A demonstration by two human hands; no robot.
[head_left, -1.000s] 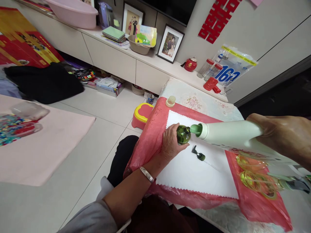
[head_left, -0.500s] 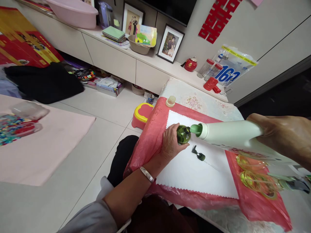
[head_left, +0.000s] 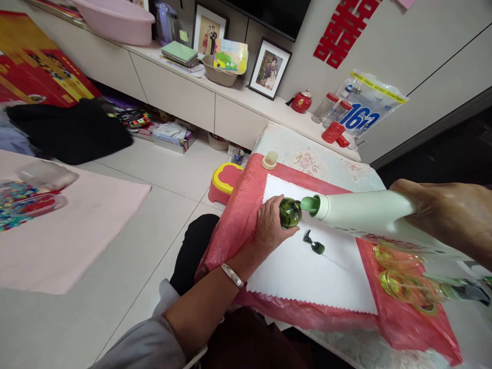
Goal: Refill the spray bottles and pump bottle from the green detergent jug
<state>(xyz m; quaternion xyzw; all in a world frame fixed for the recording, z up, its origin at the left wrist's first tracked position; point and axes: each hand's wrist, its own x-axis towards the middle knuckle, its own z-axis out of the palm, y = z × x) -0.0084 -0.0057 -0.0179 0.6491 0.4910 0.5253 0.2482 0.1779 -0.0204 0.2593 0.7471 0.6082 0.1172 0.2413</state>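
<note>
My left hand point(head_left: 269, 225) grips a small dark green bottle point(head_left: 290, 213) standing on a white cloth point(head_left: 307, 271). My right hand point(head_left: 449, 215) holds a large white bottle point(head_left: 365, 211) tipped almost flat, its pale green spout point(head_left: 309, 204) touching the small bottle's mouth. A green pump head point(head_left: 313, 244) with its thin tube lies on the cloth just right of my left hand.
A red plastic sheet point(head_left: 238, 215) covers the table under the cloth. Scissors with yellow-green handles point(head_left: 407, 279) lie at the right. A small pale cap point(head_left: 269, 160) sits at the sheet's far corner. A red and yellow stool point(head_left: 225, 182) stands on the floor, with a low cabinet point(head_left: 184, 97) behind.
</note>
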